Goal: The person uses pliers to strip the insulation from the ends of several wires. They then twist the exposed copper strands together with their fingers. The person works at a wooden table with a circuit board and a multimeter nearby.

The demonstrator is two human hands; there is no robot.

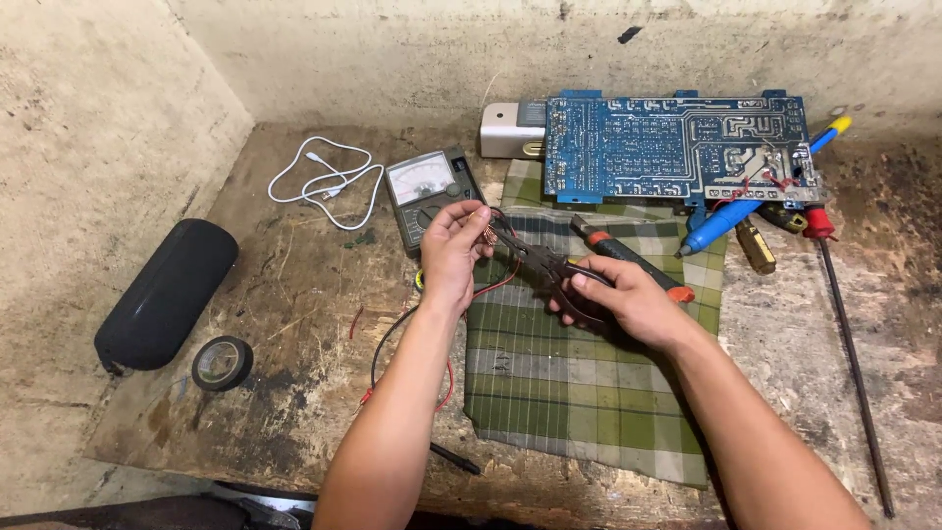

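My left hand [453, 250] pinches a small coil of copper wire [487, 234] between its fingertips, just in front of an analog multimeter [430, 192]. My right hand [618, 299] grips the handles of dark pliers [535, 257], whose jaws point left and reach the copper wire. Both hands hover over a green checked cloth [579, 393] spread on the worn wooden board [294, 304]. Red and black test leads [385, 344] trail from the meter under my left forearm.
A blue circuit board [677, 147] lies at the back with a white box [510, 130] beside it. A blue soldering iron [731, 221], screwdrivers [756, 245] and a long rod [854, 363] lie at right. A white cable [329, 182], black cylindrical case [167, 294] and tape roll [223, 362] sit at left.
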